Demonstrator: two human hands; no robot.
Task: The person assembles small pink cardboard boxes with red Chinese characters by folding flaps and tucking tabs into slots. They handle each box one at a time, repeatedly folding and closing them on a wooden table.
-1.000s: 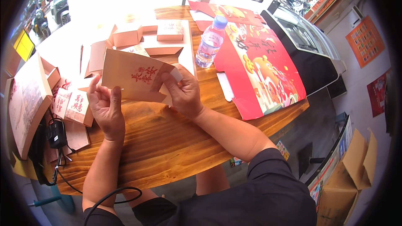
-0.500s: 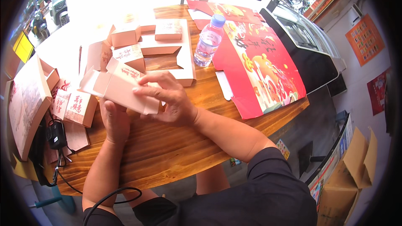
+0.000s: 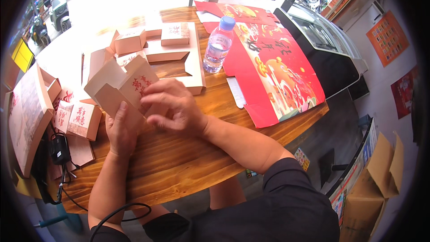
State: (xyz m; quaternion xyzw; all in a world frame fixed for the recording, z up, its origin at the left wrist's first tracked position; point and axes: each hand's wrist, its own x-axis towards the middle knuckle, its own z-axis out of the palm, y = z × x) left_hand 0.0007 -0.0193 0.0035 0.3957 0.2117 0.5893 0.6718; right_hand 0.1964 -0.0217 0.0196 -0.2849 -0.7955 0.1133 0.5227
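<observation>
Above the wooden table I hold a small pale pink cardboard box (image 3: 117, 101) with red lettering. It is tilted, and its flaps stand up at the far left end. My left hand (image 3: 122, 127) grips it from the near side, thumb along its face. At the box's right end are the bent fingers of my right hand (image 3: 175, 110), closed about that end; the fingertips are partly hidden. Beyond the box lies a pink cardboard tray frame (image 3: 197, 58), with small pink boxes (image 3: 175, 33) standing on and beside it.
A water bottle (image 3: 218, 47) with a blue cap stands beside a flat red printed carton (image 3: 286, 71). At left are a large pink box (image 3: 29, 112), another small box (image 3: 85, 118) and a black adapter (image 3: 59, 149) with cables. The table (image 3: 179, 170) has a curved near edge.
The small box has turned so its flapped end rises and opens toward me. My left thumb now lies over its face, and my right fingers have curled in at the other end.
</observation>
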